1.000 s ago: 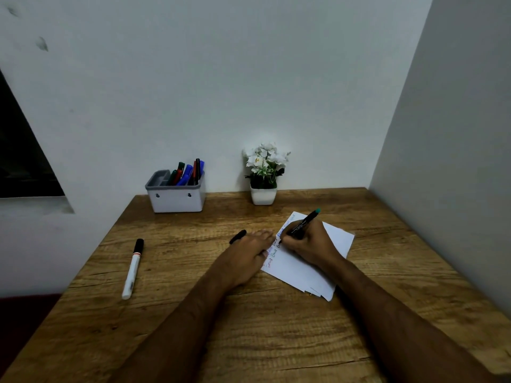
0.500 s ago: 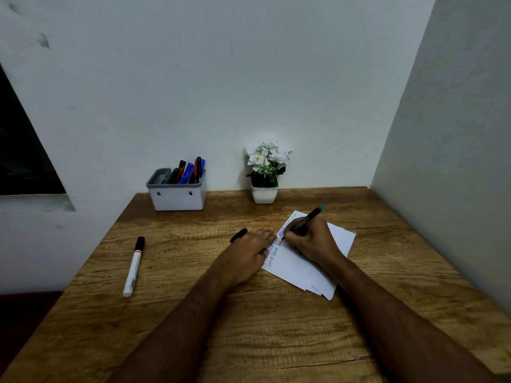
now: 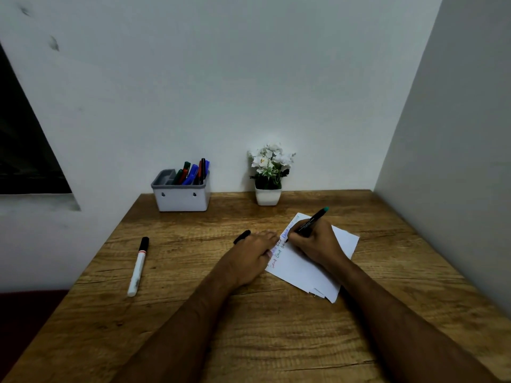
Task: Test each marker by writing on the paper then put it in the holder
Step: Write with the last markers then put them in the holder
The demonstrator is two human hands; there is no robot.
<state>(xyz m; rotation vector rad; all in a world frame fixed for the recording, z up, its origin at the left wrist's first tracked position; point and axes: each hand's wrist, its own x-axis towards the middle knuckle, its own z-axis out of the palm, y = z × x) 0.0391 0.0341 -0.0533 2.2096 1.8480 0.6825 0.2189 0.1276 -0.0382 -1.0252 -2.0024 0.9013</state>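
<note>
The right hand (image 3: 318, 243) grips a black marker (image 3: 311, 222) with a teal end, its fingers clenched round the barrel and the tip pressed down on the paper (image 3: 304, 269), near the sheet's far left part. The marker leans, its teal end pointing up and away to the right. The paper is a small stack of white sheets lying askew on the wooden desk (image 3: 193, 327), with short lines of handwriting in red, blue and green along its left side. The left hand (image 3: 249, 255) lies palm down on the desk, its fingers spread flat and resting over the left edge of the paper, grasping nothing that can be seen; a black cap (image 3: 242, 236) pokes out from just behind it, and whether the hand touches the cap cannot be told. Well to the left, a white marker (image 3: 138, 265) with a black cap lies alone on the desk. At the back stands the grey holder (image 3: 181, 199), with several red, green, blue and black markers (image 3: 193, 172) leaning in its right compartment. To its right sits a small white pot of white flowers (image 3: 268, 172).
</note>
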